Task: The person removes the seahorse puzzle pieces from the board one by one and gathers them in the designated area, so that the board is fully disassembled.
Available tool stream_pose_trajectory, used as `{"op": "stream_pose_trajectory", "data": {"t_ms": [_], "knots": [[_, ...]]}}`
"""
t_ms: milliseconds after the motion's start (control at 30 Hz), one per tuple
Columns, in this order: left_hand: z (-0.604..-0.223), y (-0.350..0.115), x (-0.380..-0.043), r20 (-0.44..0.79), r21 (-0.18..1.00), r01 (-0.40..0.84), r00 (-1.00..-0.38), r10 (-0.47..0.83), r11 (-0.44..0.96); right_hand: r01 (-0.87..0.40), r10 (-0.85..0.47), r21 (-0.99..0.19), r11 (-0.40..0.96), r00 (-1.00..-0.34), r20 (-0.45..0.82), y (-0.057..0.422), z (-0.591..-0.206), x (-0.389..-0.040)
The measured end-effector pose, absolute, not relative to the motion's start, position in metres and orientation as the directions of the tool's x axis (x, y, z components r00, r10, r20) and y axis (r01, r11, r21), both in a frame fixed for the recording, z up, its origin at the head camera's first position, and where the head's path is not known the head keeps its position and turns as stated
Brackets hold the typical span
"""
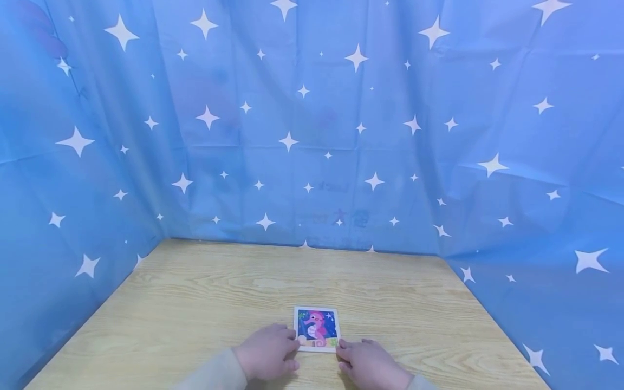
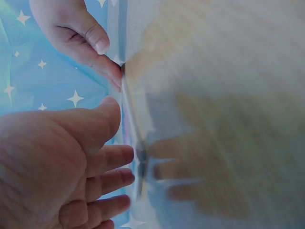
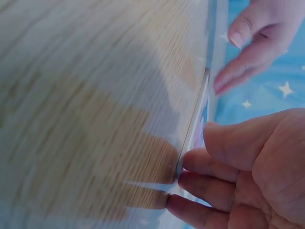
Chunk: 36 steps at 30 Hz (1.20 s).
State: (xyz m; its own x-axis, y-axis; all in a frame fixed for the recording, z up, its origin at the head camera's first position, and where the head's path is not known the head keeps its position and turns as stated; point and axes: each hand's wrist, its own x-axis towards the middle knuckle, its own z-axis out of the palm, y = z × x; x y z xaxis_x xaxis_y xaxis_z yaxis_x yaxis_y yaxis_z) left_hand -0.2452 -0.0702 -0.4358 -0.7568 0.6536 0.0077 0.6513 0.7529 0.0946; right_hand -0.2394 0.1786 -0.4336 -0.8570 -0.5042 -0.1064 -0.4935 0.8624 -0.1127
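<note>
A small square picture (image 1: 317, 325) with a white border shows a pink seahorse on dark blue, lying flat on the table. At its lower left edge is my left hand (image 1: 268, 352), fingers loosely extended and thumb apart from them. My right hand (image 1: 372, 365) touches the lower right corner with its fingertips. The left wrist view shows the picture's thin edge (image 2: 130, 107) nearly side-on, close to the fingertips of my left hand (image 2: 52, 157). In the right wrist view, fingers of my right hand (image 3: 267, 167) rest at the edge of the picture (image 3: 196, 119).
The light wood-grain table (image 1: 234, 287) reflects the hands on its glossy surface. A blue curtain (image 1: 322, 124) with white stars hangs along the table's back edge and both sides.
</note>
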Motion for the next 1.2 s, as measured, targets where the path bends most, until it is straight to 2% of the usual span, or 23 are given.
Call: {"op": "stream_pose_trajectory", "data": {"t_ms": [67,267,500,700,800,933,1200], "knots": [[-0.434,-0.069,-0.248,0.042,0.06,0.686,-0.727,0.685,0.725,-0.505,-0.513,-0.102,0.857,-0.853,-0.094,0.179,-0.433,-0.239],[-0.432,-0.066,-0.258,-0.05,0.167,0.74,-0.653,0.755,0.651,-0.526,-0.533,-0.089,0.846,-0.842,-0.08,0.18,-0.436,-0.239],[-0.44,-0.065,-0.265,-0.16,0.227,0.713,-0.645,0.747,0.664,-0.529,-0.536,-0.095,0.844,-0.839,-0.091,0.181,-0.438,-0.24],[-0.443,-0.066,-0.265,-0.14,0.215,0.728,-0.637,0.758,0.651,-0.557,-0.563,-0.093,0.826,-0.824,-0.065,0.183,-0.43,-0.241],[-0.443,-0.065,-0.264,-0.121,0.199,0.733,-0.641,0.758,0.651,-0.555,-0.572,-0.174,0.814,-0.817,-0.067,0.183,-0.423,-0.247],[-0.444,-0.064,-0.264,-0.118,0.224,0.715,-0.655,0.746,0.663,-0.497,-0.539,-0.318,0.808,-0.84,-0.056,0.18,-0.415,-0.263],[-0.445,-0.066,-0.264,-0.125,0.278,0.685,-0.669,0.733,0.673,-0.439,-0.495,-0.477,0.761,-0.869,0.011,0.152,-0.414,-0.309]]}}
